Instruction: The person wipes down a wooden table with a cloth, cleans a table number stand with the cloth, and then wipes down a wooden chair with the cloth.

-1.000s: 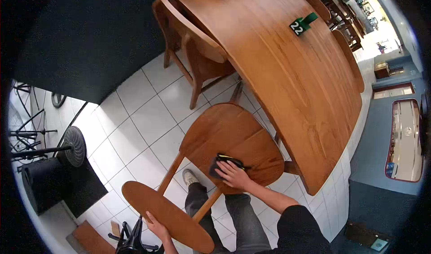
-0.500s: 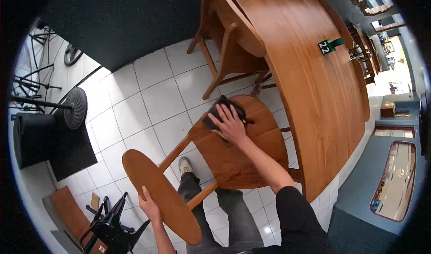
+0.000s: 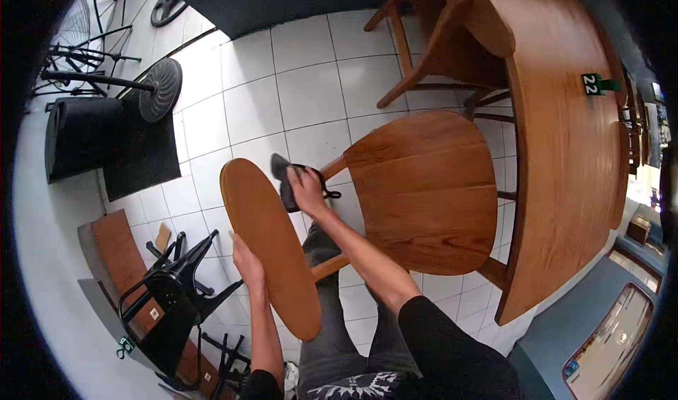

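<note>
A wooden chair stands below me, its rounded seat (image 3: 427,195) at the centre right and its oval backrest (image 3: 272,248) nearer to me. My left hand (image 3: 248,262) grips the outer edge of the backrest, its thumb along the rim. My right hand (image 3: 307,191) is closed over a dark cloth (image 3: 287,181) between the backrest and the seat, by the chair's far back post. A black strap or loop hangs from the cloth on the right side of the hand.
A wooden table (image 3: 565,160) with a green number 22 marker (image 3: 599,85) is on the right. Another wooden chair (image 3: 459,54) stands at its far end. Black metal chairs (image 3: 173,287) lie at the lower left, and a round black base (image 3: 161,90) stands farther back.
My right hand has moved with the cloth off the seat, leftward to the backrest's side. My left hand stays on the backrest. The view has shifted, so the table appears farther right.
</note>
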